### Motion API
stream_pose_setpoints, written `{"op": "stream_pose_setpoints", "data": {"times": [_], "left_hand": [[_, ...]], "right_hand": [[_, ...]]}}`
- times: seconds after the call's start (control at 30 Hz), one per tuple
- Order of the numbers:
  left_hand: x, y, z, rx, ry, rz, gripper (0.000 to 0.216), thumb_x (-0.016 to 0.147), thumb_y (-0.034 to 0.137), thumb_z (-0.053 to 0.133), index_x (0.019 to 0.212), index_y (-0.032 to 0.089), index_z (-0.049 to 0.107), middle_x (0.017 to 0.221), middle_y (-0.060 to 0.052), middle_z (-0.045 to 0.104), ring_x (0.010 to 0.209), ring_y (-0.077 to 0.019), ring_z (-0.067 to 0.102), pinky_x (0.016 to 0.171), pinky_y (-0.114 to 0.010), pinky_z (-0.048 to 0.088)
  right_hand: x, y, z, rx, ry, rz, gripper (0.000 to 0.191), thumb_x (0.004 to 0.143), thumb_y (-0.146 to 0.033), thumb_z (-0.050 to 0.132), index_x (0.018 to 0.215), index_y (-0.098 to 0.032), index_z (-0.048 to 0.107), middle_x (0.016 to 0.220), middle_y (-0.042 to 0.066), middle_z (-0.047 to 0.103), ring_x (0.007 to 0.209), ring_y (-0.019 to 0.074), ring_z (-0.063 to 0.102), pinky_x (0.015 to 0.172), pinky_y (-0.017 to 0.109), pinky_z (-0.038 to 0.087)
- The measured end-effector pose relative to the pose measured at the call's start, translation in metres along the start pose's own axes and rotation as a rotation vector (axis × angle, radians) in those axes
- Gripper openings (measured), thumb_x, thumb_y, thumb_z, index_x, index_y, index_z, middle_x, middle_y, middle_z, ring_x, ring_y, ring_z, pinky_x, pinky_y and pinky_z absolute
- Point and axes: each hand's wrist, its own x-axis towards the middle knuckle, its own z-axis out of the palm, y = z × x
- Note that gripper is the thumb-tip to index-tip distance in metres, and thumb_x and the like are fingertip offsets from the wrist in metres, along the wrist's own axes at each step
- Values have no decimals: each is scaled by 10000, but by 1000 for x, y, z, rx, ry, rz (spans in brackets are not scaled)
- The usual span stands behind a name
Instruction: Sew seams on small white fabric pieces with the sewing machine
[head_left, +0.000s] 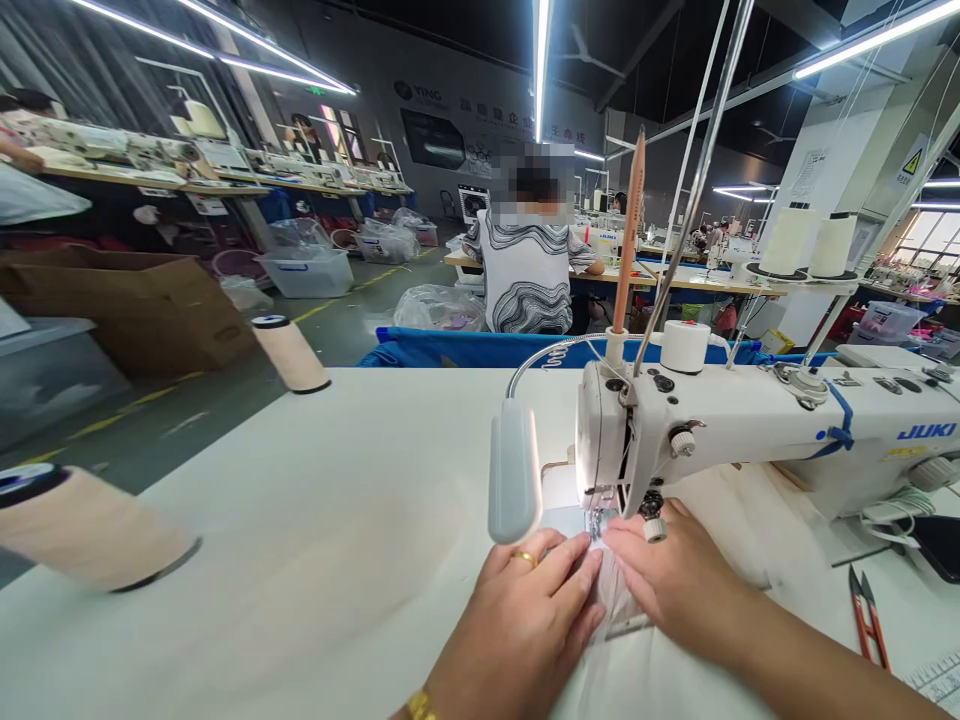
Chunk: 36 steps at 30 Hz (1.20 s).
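The pale fabric (613, 605) lay flat on the table (300, 520), its far end tucked under the presser foot (596, 522) of the white sewing machine (750, 420). I had both hands pressed down on it. My left hand (525, 620) lay spread, fingers out and close together, fingertips on the cloth just left of the foot. My right hand (675, 580) lay flat in the same way, fingertips just right of the foot and almost meeting the left ones. Neither hand gripped anything; both only pinned the cloth. A gold ring (525, 557) showed on a left finger and a gold bracelet (420, 705) on that wrist.

A grey gooseneck lamp (514, 470) hung just left of the needle, above my left hand. Red-handled snips (866, 615) lay on the table well to the right. One cream thread cone (289, 352) stood tilted at the far left edge of the table, and another (90, 525) lay blurred at the near left. Two white cones (806, 243) sat on the stand behind the machine. Beyond the table, a co-worker (529, 270) in a striped top sat facing away, with a blue bin (465, 350) between us.
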Motion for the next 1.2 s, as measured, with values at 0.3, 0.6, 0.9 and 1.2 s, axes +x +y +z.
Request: {"op": "stream_pose_setpoints", "data": {"times": [0.3, 0.6, 0.9, 1.2], "left_hand": [[2, 2, 1, -6, 24, -21, 216, 1006, 192, 591, 1158, 197, 745, 1102, -24, 815, 950, -269, 699, 846, -433, 455], [5, -1, -3, -100, -35, -27, 202, 983, 119, 579, 1099, 196, 726, 1085, -57, 772, 952, -276, 679, 818, -428, 505], [3, -7, -4, -233, -40, -3, 313, 1083, 138, 440, 951, 235, 707, 934, -5, 753, 840, -231, 643, 757, -393, 456], [6, -5, -14, -201, -31, 61, 374, 1132, 171, 396, 965, 222, 726, 937, -8, 769, 875, -223, 673, 796, -393, 494]], "right_hand": [[2, -1, -1, -14, 9, 3, 173, 972, -104, 643, 1102, -198, 707, 1126, 66, 798, 951, 268, 624, 804, 375, 465], [-4, 0, -3, 0, 15, -18, 225, 968, -85, 615, 1147, -195, 697, 1114, 90, 777, 966, 262, 614, 820, 371, 484], [-18, -10, -20, 87, -127, -120, 126, 1037, -225, 614, 911, -216, 611, 1074, 23, 736, 924, 215, 601, 829, 378, 437], [-19, -6, -18, 51, -129, -141, 156, 1019, -171, 555, 870, -218, 559, 929, 11, 701, 847, 208, 549, 816, 372, 406]]}}
